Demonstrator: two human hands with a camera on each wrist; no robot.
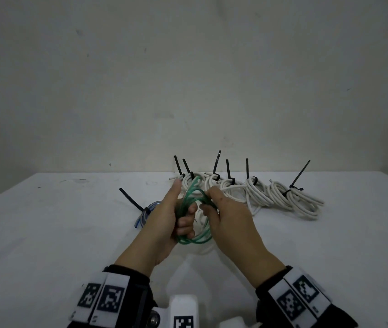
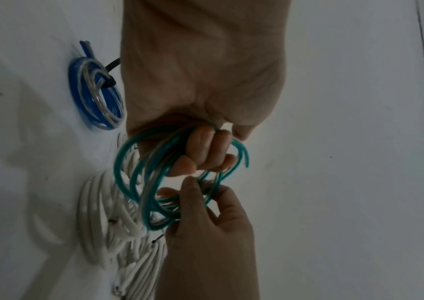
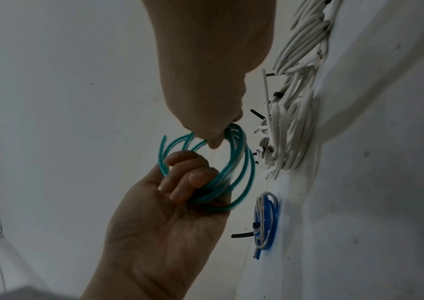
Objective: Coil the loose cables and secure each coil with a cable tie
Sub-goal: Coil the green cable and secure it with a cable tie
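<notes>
A green cable coil [image 1: 194, 241] of several loops hangs in the air above the white table [image 1: 58, 233]. My left hand [image 1: 164, 221] grips its left side, fingers curled through the loops [image 2: 205, 154] and thumb pointing up. My right hand [image 1: 221, 209] pinches the upper right part of the same coil [image 3: 241, 162] between thumb and fingers. One free green end [image 1: 196, 182] sticks up behind the hands. No cable tie shows on the green coil.
A blue and clear coil [image 1: 144, 215] bound with a black tie lies just left of the hands. Several white coils [image 1: 282, 197], each with a black tie standing up, lie in a row along the table's back edge by the wall.
</notes>
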